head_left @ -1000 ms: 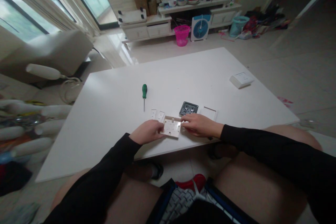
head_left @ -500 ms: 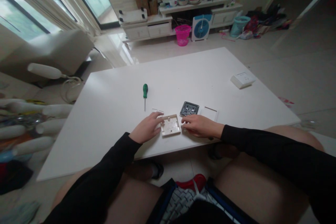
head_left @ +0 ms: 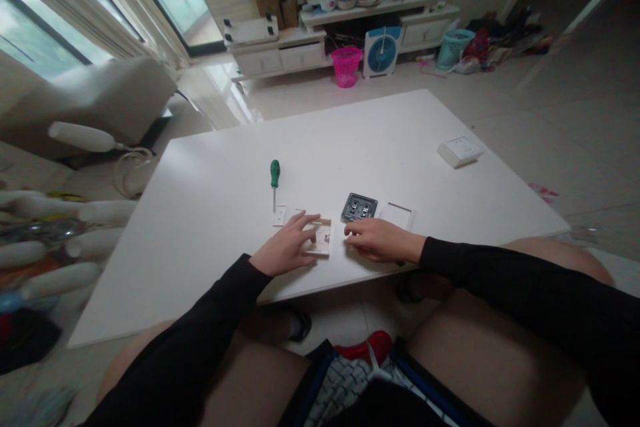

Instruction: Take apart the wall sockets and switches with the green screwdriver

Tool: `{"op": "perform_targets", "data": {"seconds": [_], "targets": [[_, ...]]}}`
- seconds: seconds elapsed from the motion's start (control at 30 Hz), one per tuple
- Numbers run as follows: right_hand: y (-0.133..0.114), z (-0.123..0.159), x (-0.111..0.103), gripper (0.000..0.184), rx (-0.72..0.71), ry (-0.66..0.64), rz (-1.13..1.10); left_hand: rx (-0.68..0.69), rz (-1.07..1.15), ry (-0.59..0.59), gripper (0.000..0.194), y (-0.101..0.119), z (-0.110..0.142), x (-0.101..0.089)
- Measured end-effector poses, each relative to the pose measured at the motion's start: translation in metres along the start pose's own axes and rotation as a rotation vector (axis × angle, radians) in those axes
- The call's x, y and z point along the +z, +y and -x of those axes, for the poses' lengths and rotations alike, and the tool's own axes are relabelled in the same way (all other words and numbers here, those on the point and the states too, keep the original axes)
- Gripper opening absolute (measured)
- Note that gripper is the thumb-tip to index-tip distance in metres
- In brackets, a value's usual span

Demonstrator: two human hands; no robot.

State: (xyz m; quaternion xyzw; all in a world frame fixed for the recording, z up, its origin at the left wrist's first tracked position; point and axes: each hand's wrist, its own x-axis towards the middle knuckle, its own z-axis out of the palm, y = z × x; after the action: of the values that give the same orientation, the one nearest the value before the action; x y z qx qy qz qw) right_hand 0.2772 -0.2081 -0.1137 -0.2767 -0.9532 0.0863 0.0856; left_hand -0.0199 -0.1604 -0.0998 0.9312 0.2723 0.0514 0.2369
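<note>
Head view shows two bare hands working near the front edge of a white table (head_left: 200, 240). The shallow white box (head_left: 323, 241) is between the hands, hollow side up, and seems to rest on the table. The left hand (head_left: 286, 243) covers its left part. This grip is spread wide: the forefinger reaches to the far wall, the thumb to the near wall. If it presses firmly, the picture does not let me know. The right hand (head_left: 383, 240) stays apart from the box, to its right, with half-curled fingers; I see nothing in this grip, but a small piece could be hidden there.

Just beyond the right hand is the dark frame (head_left: 359, 205), and next to it the white cover (head_left: 398, 215). A small plate (head_left: 279, 215) lies at the tip of the screwdriver (head_left: 275, 175), and a white block (head_left: 459, 152) is well apart, on the right.

In my judgement, the step in hand is to place or turn the box. The next move calls for a steady left hand and for the box walls kept free for the right fingers.
</note>
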Motion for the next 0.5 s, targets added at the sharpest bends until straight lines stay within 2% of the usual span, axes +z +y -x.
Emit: {"op": "perform_targets", "data": {"seconds": [0.1,0.23,0.5], "targets": [[0.000,0.000,0.001,0.012,-0.003,-0.014,0.003,-0.065,0.052,0.025,0.049,-0.001,0.003,-0.004],[0.001,0.001,0.002,0.010,-0.004,-0.037,0.005,-0.124,0.072,-0.007,0.071,-0.005,0.006,-0.007],[0.001,0.001,0.002,0.010,0.025,-0.058,0.025,-0.076,0.015,-0.002,0.079,0.005,0.000,-0.002]]}}
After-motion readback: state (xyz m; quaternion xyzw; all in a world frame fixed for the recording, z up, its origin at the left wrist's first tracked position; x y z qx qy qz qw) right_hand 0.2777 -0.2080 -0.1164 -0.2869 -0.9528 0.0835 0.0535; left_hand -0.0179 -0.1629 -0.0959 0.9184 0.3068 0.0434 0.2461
